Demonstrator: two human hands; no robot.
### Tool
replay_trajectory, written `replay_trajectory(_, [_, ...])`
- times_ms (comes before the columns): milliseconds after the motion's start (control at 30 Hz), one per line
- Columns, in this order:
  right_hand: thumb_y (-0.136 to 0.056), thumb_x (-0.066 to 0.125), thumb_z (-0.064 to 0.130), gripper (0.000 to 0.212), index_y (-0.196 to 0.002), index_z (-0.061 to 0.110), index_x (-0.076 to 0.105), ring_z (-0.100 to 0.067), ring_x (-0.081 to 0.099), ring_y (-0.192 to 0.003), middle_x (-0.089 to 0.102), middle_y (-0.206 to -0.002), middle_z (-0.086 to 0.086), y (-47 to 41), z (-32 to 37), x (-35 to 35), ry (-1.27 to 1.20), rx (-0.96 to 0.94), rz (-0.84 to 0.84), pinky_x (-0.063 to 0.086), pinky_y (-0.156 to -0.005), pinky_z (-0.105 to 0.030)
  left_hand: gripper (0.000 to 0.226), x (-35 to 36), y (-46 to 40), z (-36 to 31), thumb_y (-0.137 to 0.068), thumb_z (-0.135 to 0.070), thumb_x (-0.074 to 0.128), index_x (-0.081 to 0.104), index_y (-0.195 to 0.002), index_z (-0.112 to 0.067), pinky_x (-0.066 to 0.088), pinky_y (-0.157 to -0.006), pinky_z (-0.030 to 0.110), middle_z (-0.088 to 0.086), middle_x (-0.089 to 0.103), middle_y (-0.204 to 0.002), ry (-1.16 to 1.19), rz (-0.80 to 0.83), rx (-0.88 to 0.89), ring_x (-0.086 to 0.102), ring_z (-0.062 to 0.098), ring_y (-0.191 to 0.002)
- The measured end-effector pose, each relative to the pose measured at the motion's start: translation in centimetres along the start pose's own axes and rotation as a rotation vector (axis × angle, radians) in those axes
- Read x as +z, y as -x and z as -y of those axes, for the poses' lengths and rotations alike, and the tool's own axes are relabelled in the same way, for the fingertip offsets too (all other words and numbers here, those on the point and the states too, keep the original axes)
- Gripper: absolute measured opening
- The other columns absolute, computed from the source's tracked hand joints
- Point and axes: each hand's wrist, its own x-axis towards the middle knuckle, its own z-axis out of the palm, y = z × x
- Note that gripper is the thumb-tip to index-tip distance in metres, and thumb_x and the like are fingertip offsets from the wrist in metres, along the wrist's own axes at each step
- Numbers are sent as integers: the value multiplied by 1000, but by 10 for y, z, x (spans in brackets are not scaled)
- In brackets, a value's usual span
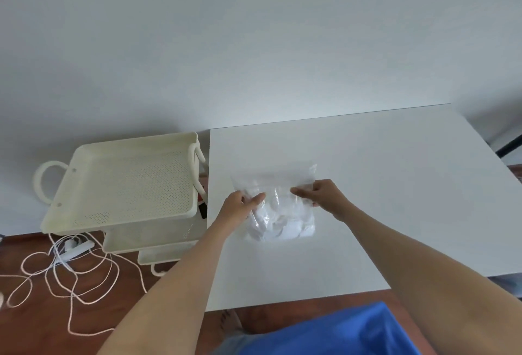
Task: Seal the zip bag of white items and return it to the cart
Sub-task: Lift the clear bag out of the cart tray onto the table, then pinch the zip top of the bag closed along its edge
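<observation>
White wall fills the upper view, with a wood floor below it and a white bench on the right. Taking the bag as the landmark and going left to right: far left of it, on the floor, a loose white cord lies in loops around a power strip. Nearer, just off the bench's left edge, stands the cart, a cream tiered trolley with perforated trays. Its top tray looks bare, which leaves a ready spot for the bag; what the lower tiers hold cannot be made out.

The bag lies flat on the bench, well short of the cart. It is clear plastic, and the white items sit bunched at the end nearest the person, away from the mouth, so the zip strip at the far end is probably free to press.

The left hand grips the bag's left side, fingers narrowed into a pinch on the plastic. The right hand does the same on the right side, its fingers pinched on the film near the upper part. Holding both sides likely keeps the mouth taut and level for closing. Whether the zip is already shut cannot be told from here; the plastic is too clear and crumpled.
</observation>
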Motion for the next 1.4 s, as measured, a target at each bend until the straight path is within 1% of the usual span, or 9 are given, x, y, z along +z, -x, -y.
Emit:
replay_trajectory(167, [-76,88,48,60,-99,-5,75,-17,63,-89,71,-120,-25,2,-2,-4,-9,-72,65,49,-81,-32,63,-1,10,-1,-68,-72,72,55,-82,-13,48,-73,38,6,48,-77,46,-33,27,53,18,-72])
replay_trajectory(367, [-68,89,61,27,-85,40,82,10,70,-78,78,-87,24,12,11,-11,-15,-97,130,47,-68,-8,84,-6,16,-5,-58,-91,64,59,-85,-11,51,-97,35,5,67,-90,139,-55,-54,73,20,-97])
replay_trajectory(467, [-62,87,70,51,-93,31,82,7,68,-80,77,-90,22,11,12,-18,-28,-93,143,44,-75,-16,102,-11,19,-8,-55,-94,62,68,-104,-4,58,-87,27,6,73,-99,235,-35,-53,73,14,-96])
replay_trajectory(567, [-55,82,81,84,-97,8,76,-11,57,-80,66,-85,13,11,14,-27,-45,-71,113,42,-75,-26,85,-17,20,-14,-57,-96,54,68,-86,-17,59,-78,27,-2,70,-84,303,-49,-77,72,15,-88])
replay_trajectory(667, [-64,81,77,59,-84,21,81,-13,55,-75,63,-80,13,12,22,-31,-102,-32,138,46,-72,-29,71,-21,17,-21,-70,-91,50,63,-69,-21,60,-79,39,-2,72,-63,454,-127,-109,74,18,-70])
replay_trajectory(867, [-70,80,74,68,-105,16,84,-13,57,-68,71,-98,10,13,31,-36,-213,22,164,50,-70,-28,71,-29,16,-32,-74,-86,51,59,-72,-15,58,-70,39,-1,63,-50,479,-142,-115,67,17,-53])
replay_trajectory(1067, [-75,79,70,72,-113,8,80,-17,53,-67,64,-91,-3,8,33,-42,-346,74,239,44,-67,-30,68,-35,16,-40,-74,-82,59,63,-39,-24,51,-62,32,0,60,-51,433,-79,-116,59,15,-50])
replay_trajectory(1233, [-77,85,51,60,-122,12,77,-16,53,-79,64,-113,-6,7,33,-47,-395,101,327,44,-63,-25,51,-39,15,-44,-70,-70,72,72,-64,-19,48,-60,31,3,63,-63,470,-12,-118,56,18,-55])
replay_trajectory(1400, [-73,83,66,71,-124,17,77,-17,58,-91,72,-117,2,4,34,-50,-362,118,361,42,-72,-26,44,-41,13,-46,-80,-57,74,69,-84,-13,49,-63,29,2,61,-69,474,10,-157,56,14,-55])
